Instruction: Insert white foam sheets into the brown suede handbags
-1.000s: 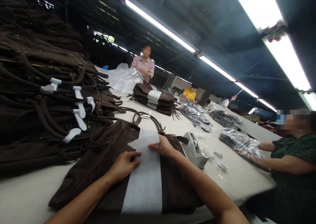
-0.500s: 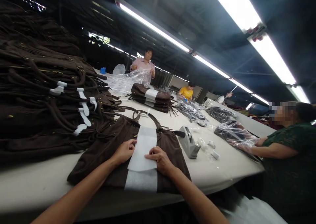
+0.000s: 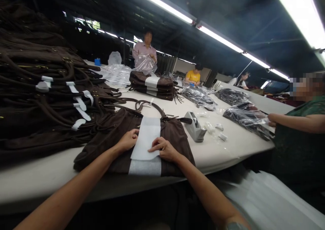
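A dark brown bag lies on the table's near edge with its looped handles pointing away. Over its middle runs a white paper strip, one layer lapping a lower one. My left hand is at the strip's left edge, fingers curled, its fingertips partly hidden. On the strip's right side rests my right hand, index finger stretched out across the paper and the other fingers bent, apart from it. A grey tape dispenser stands just right of the bag.
Brown bags with white tags are piled high at left. Behind lies a strapped stack of bags. Plastic-wrapped bags are at right, beside a person in green. Other people are farther back, one with clear plastic.
The camera view has shifted, so the table sits higher. My hands keep nearly the same places on the strip. The person in green has drawn their arms back from the wrapped bag.
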A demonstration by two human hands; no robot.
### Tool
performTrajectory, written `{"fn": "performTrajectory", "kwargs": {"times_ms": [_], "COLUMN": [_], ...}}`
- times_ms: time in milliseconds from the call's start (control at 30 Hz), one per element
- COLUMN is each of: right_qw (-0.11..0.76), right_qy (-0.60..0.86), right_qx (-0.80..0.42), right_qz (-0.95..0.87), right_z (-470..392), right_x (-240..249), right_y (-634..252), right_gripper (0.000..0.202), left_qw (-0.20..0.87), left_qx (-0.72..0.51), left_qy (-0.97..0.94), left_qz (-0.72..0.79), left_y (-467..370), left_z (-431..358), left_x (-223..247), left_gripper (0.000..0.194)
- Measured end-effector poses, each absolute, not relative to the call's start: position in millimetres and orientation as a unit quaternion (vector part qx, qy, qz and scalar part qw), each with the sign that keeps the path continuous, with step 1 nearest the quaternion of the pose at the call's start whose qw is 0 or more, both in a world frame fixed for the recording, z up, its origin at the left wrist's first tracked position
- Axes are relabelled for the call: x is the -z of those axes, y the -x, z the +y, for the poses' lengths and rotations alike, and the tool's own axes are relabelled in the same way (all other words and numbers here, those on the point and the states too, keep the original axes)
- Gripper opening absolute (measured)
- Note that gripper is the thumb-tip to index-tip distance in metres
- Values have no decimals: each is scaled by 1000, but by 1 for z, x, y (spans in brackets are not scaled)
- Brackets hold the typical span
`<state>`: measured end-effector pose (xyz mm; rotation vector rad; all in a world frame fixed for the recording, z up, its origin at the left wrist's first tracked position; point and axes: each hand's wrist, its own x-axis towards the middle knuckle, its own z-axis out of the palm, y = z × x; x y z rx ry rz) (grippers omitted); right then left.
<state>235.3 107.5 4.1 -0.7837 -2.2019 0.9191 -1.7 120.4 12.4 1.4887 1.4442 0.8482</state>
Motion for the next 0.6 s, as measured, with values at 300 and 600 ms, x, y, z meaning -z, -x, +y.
{"fn": "performTrajectory", "kwargs": {"times_ms": [300, 600], "right_qw": [271, 277], "right_qy": [325, 336], "right_qx": [-369, -294], "right_qz": [-828, -851], "right_z": [105, 93], "right_x": [-7, -7], "right_y": [-240, -244], "right_gripper": [42, 43], "left_qw": [261, 90], "left_qx": [-281, -208], "left_qy": [-626, -827], "left_qz": [679, 515], "left_y": [-7, -61], "left_z": [122, 119], "left_x": [-21, -29], "left_gripper": [54, 55]}}
